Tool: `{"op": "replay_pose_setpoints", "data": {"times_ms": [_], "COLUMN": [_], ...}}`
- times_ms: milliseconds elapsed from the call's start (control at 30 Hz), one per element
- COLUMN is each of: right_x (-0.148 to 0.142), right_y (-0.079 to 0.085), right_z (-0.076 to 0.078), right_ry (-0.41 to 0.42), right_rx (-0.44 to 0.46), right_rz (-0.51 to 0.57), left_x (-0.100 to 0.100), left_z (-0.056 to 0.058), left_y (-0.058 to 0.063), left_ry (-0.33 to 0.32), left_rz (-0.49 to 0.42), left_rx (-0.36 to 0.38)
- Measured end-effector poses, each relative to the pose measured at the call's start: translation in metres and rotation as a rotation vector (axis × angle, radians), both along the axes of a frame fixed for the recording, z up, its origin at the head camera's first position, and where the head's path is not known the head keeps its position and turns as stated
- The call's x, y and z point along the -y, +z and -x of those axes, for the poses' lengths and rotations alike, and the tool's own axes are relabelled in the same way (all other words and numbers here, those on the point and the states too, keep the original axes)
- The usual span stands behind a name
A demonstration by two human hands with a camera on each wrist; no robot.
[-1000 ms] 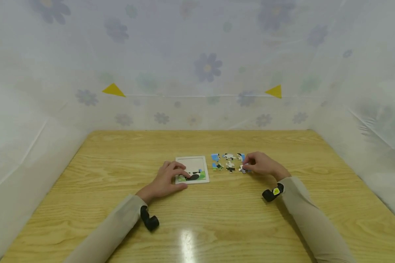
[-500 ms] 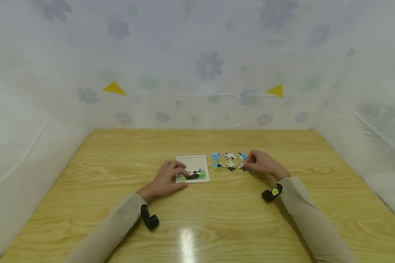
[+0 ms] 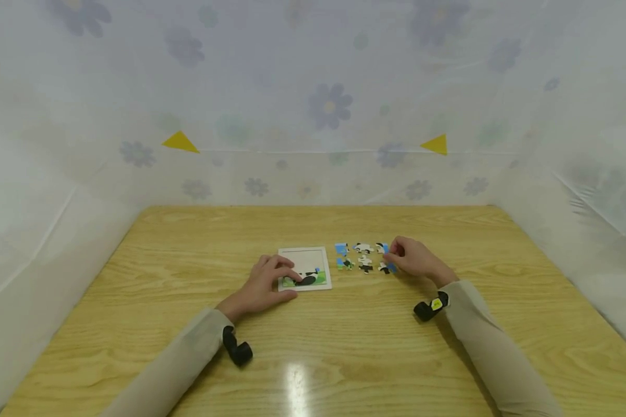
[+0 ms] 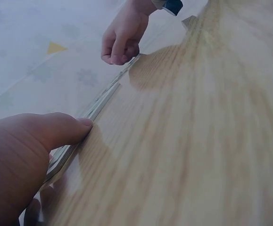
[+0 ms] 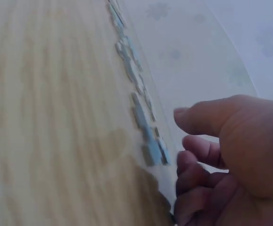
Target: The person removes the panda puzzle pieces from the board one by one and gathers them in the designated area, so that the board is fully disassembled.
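Observation:
My left hand (image 3: 261,286) holds a white square puzzle frame (image 3: 328,272) on the table, a finger reaching inside it and the thumb along its near edge. Joined pieces with green and black-and-white panda parts (image 3: 320,278) fill the frame's near part. In the left wrist view the thumb (image 4: 65,129) lies against the frame's side. Beside the loose pieces, my right hand (image 3: 417,259) has its fingertips close to the upper right puzzle piece (image 3: 381,248) and the lower right puzzle piece (image 3: 384,268). The right wrist view shows a gap between thumb (image 5: 202,115) and curled fingers, with nothing held.
Several loose puzzle pieces (image 3: 364,264) lie in two rows right of the frame. The wooden table (image 3: 323,341) runs back to a flowered white curtain (image 3: 292,104) with two yellow triangles (image 3: 436,145). Black wrist cameras (image 3: 238,350) sit on both sleeves.
My right fingers have drawn up and back from the lower right piece toward the upper right one, so more of the lower piece shows. The left hand has stayed on the frame.

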State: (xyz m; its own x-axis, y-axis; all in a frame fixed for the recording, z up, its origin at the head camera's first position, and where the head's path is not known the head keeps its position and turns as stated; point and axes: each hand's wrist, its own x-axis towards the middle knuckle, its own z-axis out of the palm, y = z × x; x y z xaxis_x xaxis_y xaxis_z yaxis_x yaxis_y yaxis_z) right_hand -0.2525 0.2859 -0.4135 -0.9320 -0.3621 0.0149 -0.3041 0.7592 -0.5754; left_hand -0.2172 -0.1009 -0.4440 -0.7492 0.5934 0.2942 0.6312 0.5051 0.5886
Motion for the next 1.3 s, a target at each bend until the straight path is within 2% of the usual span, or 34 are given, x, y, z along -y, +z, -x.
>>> {"op": "replay_pose_setpoints", "data": {"times_ms": [267, 433, 533, 567, 733, 800, 1300], "right_x": [0.023, 0.046, 0.059, 0.065, 0.086, 0.093, 0.145], "right_y": [-0.007, -0.007, -0.009, -0.006, -0.006, -0.01, -0.009], "right_z": [0.001, 0.0, 0.003, 0.0, 0.001, 0.006, 0.008], "right_ry": [0.049, 0.042, 0.068, 0.083, 0.169, 0.193, 0.326], "right_rx": [-0.065, -0.186, -0.243, -0.231, -0.187, -0.184, -0.051], "right_rz": [0.091, 0.225, 0.253, 0.254, 0.263, 0.262, 0.206], "left_x": [-0.003, -0.003, -0.003, -0.003, -0.002, -0.002, -0.002], "left_z": [0.002, 0.001, 0.001, 0.001, 0.001, 0.002, 0.003], "left_y": [0.001, 0.0, 0.0, -0.001, -0.001, 0.0, 0.001], "left_ry": [0.008, 0.04, 0.05, 0.054, 0.056, 0.053, 0.037], "left_rz": [0.011, 0.013, 0.007, 0.007, 0.011, 0.017, 0.031], "left_rx": [-0.023, 0.01, 0.017, 0.021, 0.03, 0.036, 0.015]}}
